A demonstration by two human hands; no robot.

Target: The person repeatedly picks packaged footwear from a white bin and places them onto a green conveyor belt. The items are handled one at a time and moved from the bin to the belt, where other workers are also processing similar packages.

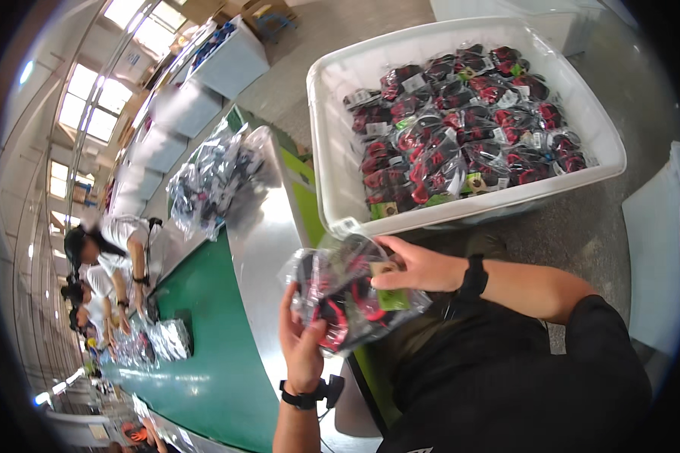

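A clear plastic bag (355,291) with black-and-red items inside is between my two hands, above the near end of the metal-edged table. A green and tan card shows through the plastic; the exact kind of item cannot be made out. My left hand (301,349) grips the bag's lower left side, thumb on top. My right hand (425,267) is closed on its upper right side, with the thumb across the front. Just beyond my hands stands a large white bin (431,219), holding many similar bags (461,128) of black-and-red items.
A green conveyor belt (219,302) with a metal edge (261,264) runs along my left. Clear bags of dark items (211,170) are heaped at its end. Co-workers (109,249) handle silvery packages (170,340) across the belt. White bins (230,60) line the back.
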